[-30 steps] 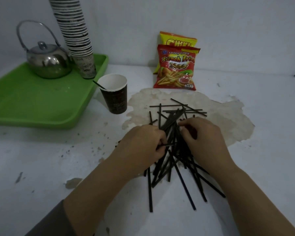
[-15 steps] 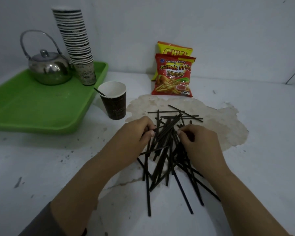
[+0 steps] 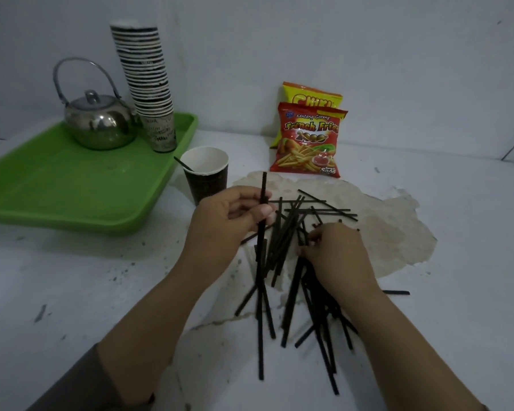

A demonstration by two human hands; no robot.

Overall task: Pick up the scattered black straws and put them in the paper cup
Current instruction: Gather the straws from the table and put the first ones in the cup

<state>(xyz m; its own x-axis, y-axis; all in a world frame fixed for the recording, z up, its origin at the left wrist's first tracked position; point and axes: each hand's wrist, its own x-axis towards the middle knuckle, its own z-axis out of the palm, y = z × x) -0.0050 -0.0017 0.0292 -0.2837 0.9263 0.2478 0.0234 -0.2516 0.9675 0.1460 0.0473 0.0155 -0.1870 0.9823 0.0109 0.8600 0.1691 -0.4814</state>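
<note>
- Left hand (image 3: 232, 221): fingers and thumb curled, pinching one long black straw (image 3: 261, 277), held near upright just right of the paper cup (image 3: 206, 173).
- Right hand (image 3: 336, 256): fingers bent down into the pile of straws (image 3: 294, 232), pinching some; how many I cannot tell.
- Paper cup: one, upright beside the green tray (image 3: 72, 185), one straw (image 3: 183, 163) already in it.
- Pile: too tangled to count, lying on the white table (image 3: 72, 292).
- Others: one kettle (image 3: 98, 123), one cup stack (image 3: 146, 84), two snack bags (image 3: 309, 140).
</note>
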